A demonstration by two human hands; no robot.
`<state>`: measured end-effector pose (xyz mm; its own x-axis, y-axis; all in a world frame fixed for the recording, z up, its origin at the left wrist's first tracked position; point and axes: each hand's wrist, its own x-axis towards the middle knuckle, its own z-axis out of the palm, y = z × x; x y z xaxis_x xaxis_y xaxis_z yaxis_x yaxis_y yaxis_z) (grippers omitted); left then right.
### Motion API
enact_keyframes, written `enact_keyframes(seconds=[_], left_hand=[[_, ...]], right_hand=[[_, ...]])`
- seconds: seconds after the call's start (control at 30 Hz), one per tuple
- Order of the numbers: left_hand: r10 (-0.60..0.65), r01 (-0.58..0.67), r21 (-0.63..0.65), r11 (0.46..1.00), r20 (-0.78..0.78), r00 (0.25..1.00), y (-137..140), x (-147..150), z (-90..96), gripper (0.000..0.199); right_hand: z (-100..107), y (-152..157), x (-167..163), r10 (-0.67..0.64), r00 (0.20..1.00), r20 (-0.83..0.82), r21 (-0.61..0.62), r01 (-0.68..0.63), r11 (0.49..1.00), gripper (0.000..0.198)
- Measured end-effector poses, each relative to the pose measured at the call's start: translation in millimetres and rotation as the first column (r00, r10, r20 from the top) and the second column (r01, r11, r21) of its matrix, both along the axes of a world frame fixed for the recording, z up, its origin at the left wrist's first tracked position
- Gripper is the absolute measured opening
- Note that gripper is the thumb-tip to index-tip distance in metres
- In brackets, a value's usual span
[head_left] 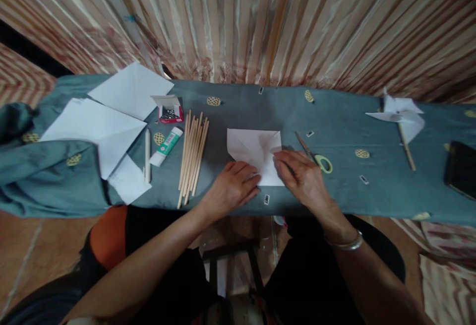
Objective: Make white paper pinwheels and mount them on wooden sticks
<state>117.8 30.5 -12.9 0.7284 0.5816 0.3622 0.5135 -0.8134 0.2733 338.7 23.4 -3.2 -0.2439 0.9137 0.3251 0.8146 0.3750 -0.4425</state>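
A white square of paper (253,139) with cut or creased lines running toward its middle lies in front of me. My left hand (236,183) is at its lower left corner, fingers bent together and gripping the edge; that corner is hidden beneath them. At the right edge, my right hand (301,173) pinches the paper between thumb and fingers. Just beyond the right hand are scissors (323,162) with light green handles, blades pointing away. A finished paper pinwheel (399,114) on a wooden stick lies farther right.
Left of the paper lie a bundle of wooden sticks (192,159), a green and white glue stick (167,146), a small open box of metal pins (171,111), a white pen (148,156) and white sheets (107,121). A dark phone-like object (461,168) lies at the right end.
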Motion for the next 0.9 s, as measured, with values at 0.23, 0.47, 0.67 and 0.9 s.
enact_keyframes(seconds=[0.23, 0.47, 0.67, 0.9], left_hand=[[-0.001, 0.001, -0.011, 1.000, -0.067, 0.998, -3.0, 10.4, -5.8, 0.015], [0.013, -0.015, -0.071, 0.997, -0.025, 1.000, -2.4, 5.3, -3.0, 0.019], [0.015, -0.010, -0.090, 0.996, 0.055, 0.998, -3.9, -1.2, 1.8, 0.022], [-0.025, 0.026, -0.054, 0.998, 0.018, 1.000, -12.5, -0.4, 1.0, 0.022]], right_hand=[[-6.2, -0.7, -4.9, 0.058, 0.997, -0.059, -0.050, -0.061, 0.997, 0.029], [-4.0, 3.8, 18.1, 0.095, 0.940, -0.329, -0.351, -0.215, 0.911, 0.035], [5.8, 2.7, 22.3, 0.066, 0.855, -0.514, -0.471, -0.346, 0.811, 0.022], [0.8, 0.6, 6.1, -0.029, 0.838, -0.545, -0.458, -0.269, 0.847, 0.011]])
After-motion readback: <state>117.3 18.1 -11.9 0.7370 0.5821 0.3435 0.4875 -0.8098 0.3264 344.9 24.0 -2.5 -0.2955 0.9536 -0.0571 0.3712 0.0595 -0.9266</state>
